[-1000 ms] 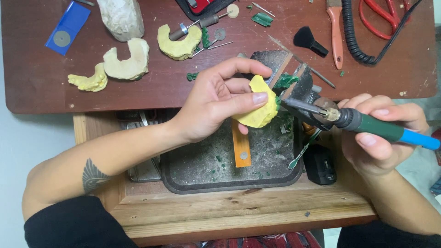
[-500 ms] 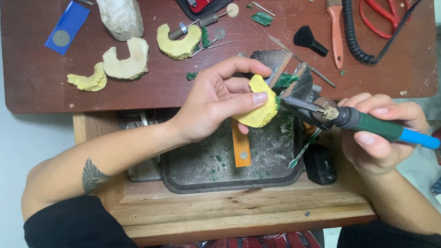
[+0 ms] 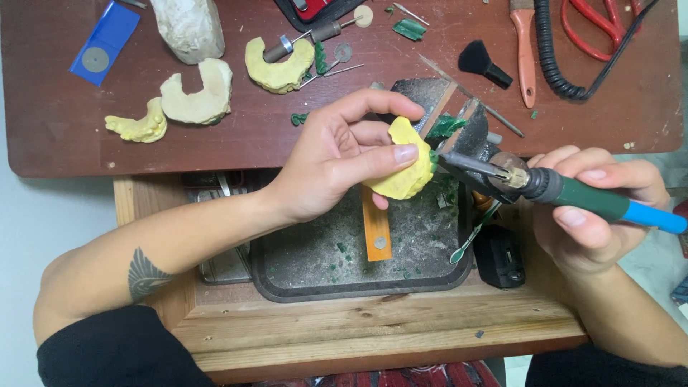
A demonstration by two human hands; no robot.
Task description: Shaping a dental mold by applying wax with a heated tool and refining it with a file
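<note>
My left hand (image 3: 337, 161) grips a yellow dental cast (image 3: 406, 166) between thumb and fingers, over a dark metal tray (image 3: 301, 276). My right hand (image 3: 591, 215) holds a green and blue hand tool (image 3: 573, 193) like a pen. Its thin metal tip touches the right edge of the cast, where a bit of green wax shows. Both hands hover beside a dark wedge-shaped bench peg (image 3: 437, 107) at the table's front edge.
On the brown table (image 3: 57, 143) lie three more casts: yellow (image 3: 140, 125), pale (image 3: 197, 97) and yellow (image 3: 276, 64). A blue card (image 3: 104, 43), black brush (image 3: 484, 64), orange-handled tool (image 3: 523, 50), coiled cable (image 3: 555, 57) and red scissors (image 3: 602, 29) lie at the back. An orange strip (image 3: 376, 236) rests in the tray.
</note>
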